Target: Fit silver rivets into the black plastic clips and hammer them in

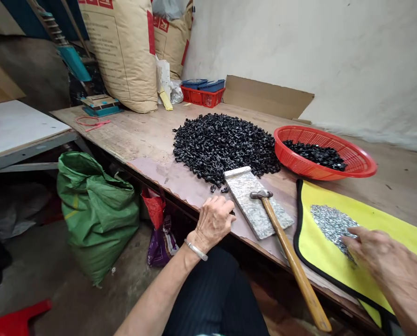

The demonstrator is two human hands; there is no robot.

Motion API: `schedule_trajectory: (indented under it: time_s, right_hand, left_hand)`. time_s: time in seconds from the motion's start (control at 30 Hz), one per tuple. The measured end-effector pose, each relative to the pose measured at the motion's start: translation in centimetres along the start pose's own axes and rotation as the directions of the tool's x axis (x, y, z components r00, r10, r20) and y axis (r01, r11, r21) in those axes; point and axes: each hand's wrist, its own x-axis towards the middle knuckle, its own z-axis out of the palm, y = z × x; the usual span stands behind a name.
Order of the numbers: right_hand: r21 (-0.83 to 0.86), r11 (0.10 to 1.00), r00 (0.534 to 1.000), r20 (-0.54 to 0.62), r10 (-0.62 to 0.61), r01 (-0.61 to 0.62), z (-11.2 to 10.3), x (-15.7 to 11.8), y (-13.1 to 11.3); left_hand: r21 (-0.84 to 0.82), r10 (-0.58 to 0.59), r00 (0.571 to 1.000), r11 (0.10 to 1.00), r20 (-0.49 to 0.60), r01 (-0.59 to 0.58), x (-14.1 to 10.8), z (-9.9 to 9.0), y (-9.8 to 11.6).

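My left hand (215,219), with a bracelet at the wrist, is closed at the table's front edge. A bit of a small black plastic part (232,213) peeks out from its fingers. Over the yellow cloth (379,210) with black edging, my right hand (379,252) touches a pile of small shiny metal pieces (330,224); its fingertips are bent and slightly blurred, so any piece in them cannot be made out. Between the hands a hammer (292,254) rests with its head on a speckled stone slab (243,198) and its wooden handle past the table edge.
Behind the slab lies a large heap of black plastic parts (225,144). A red basket (364,161) to its right holds more. Large paper sacks (124,56) and a red crate (204,97) stand at the back. A green sack (96,210) stands on the floor at left.
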Motion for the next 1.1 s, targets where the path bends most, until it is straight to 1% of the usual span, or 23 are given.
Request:
schedule_trajectory:
  time_s: [0.03,0.07,0.1,0.17,0.2,0.23,0.27,0.3,0.37,0.47,0.53,0.6,0.67,0.7,0.73,0.77,0.8,0.83,0.87,0.9,0.93,1.0,1.1]
  right_hand:
    - [0.0,1.0,0.994,0.103,0.028,-0.028,0.2,0.4,0.2]
    - [-0.01,0.998,0.979,0.193,0.067,-0.066,0.3,0.7,0.2]
    - [-0.024,0.995,0.964,0.246,0.103,-0.1,0.4,0.7,0.1]
    - [-0.033,0.989,0.957,0.253,0.145,-0.141,0.4,0.4,-0.1]
    - [-0.028,0.988,0.955,0.255,0.152,-0.15,0.3,0.2,-0.1]
    - [-0.016,0.988,0.956,0.252,0.151,-0.152,0.2,0.0,-0.1]
    - [0.004,0.987,0.959,0.24,0.153,-0.158,0.1,-0.1,0.0]
    - [0.025,0.985,0.961,0.223,0.162,-0.172,0.0,-0.2,0.1]
    - [0.058,0.975,0.962,0.187,0.2,-0.214,-0.1,-0.2,0.3]
    - [0.074,0.965,0.954,0.187,0.233,-0.25,0.2,0.1,0.7]
    - [0.084,0.968,0.961,0.168,0.222,-0.238,0.3,0.3,1.0]
    - [0.131,0.961,0.967,0.11,0.232,-0.245,0.1,0.1,1.2]
    - [0.268,0.917,0.956,0.077,0.284,-0.294,-0.6,-1.0,0.7]
    - [0.375,0.874,0.95,0.075,0.302,-0.308,-1.0,-1.8,0.1]
    - [0.498,0.813,0.949,0.079,0.304,-0.302,-1.5,-2.9,-0.7]
    - [0.616,0.743,0.959,0.077,0.274,-0.262,-1.8,-4.2,-1.8]
    - [0.725,0.667,0.98,0.062,0.189,-0.175,-2.1,-5.5,-3.1]
    - [0.804,0.591,0.995,0.01,0.095,-0.064,-2.3,-6.8,-4.6]
    - [0.871,0.492,1.0,-0.001,-0.021,0.011,-2.2,-8.0,-6.2]
    - [0.925,0.374,0.989,-0.01,-0.148,0.066,-2.1,-9.0,-7.7]
    - [0.964,0.257,0.98,-0.021,-0.197,0.072,-1.8,-9.8,-9.1]
    - [0.99,0.137,0.97,0.011,-0.244,0.023,-0.9,-10.7,-11.3]
    - [0.995,0.083,0.966,0.082,-0.247,-0.063,0.4,-10.9,-12.9]
  left_hand:
    - [-0.134,-0.057,0.998,0.99,-0.037,0.052,-0.3,-0.1,0.2]
    - [-0.294,-0.15,0.987,0.948,-0.064,0.124,-0.5,-0.2,0.4]
    - [-0.461,-0.265,0.962,0.863,-0.067,0.206,-0.8,-0.3,0.7]
    - [-0.736,-0.478,0.878,0.593,0.004,0.326,-1.2,-0.5,1.3]
    - [-0.822,-0.543,0.838,0.452,0.054,0.346,-1.4,-0.6,1.6]
    - [-0.878,-0.578,0.81,0.332,0.099,0.344,-1.6,-0.7,2.0]
    - [-0.912,-0.593,0.793,0.238,0.137,0.335,-1.7,-0.7,2.4]
    - [-0.929,-0.599,0.783,0.169,0.168,0.328,-1.9,-0.7,2.8]
    - [-0.939,-0.599,0.769,0.079,0.224,0.335,-2.2,-0.8,3.7]
    - [-0.929,-0.582,0.75,-0.024,0.313,0.368,-2.6,-0.8,5.0]
    - [-0.923,-0.554,0.754,-0.076,0.353,0.376,-2.8,-0.9,5.7]
    - [-0.921,-0.538,0.758,-0.103,0.368,0.375,-2.9,-1.0,6.2]
    - [-0.921,-0.548,0.75,-0.116,0.371,0.372,-3.0,-0.8,6.5]
    - [-0.92,-0.557,0.741,-0.126,0.376,0.372,-3.1,-0.7,6.7]
    - [-0.917,-0.566,0.73,-0.141,0.384,0.373,-3.3,-0.5,6.9]
    - [-0.914,-0.572,0.72,-0.155,0.393,0.376,-3.4,-0.3,7.0]
    - [-0.911,-0.575,0.713,-0.166,0.401,0.379,-3.6,0.0,7.2]
    - [-0.909,-0.578,0.709,-0.171,0.404,0.379,-3.8,0.2,7.3]
    - [-0.911,-0.58,0.709,-0.17,0.401,0.376,-4.1,0.4,7.5]
    - [-0.915,-0.582,0.713,-0.161,0.391,0.371,-4.3,0.5,7.6]
    - [-0.919,-0.582,0.719,-0.145,0.38,0.367,-4.6,0.6,7.8]
    - [-0.928,-0.584,0.734,-0.104,0.348,0.357,-5.1,0.7,7.9]
    - [-0.938,-0.604,0.737,-0.053,0.303,0.342,-5.6,0.5,7.7]
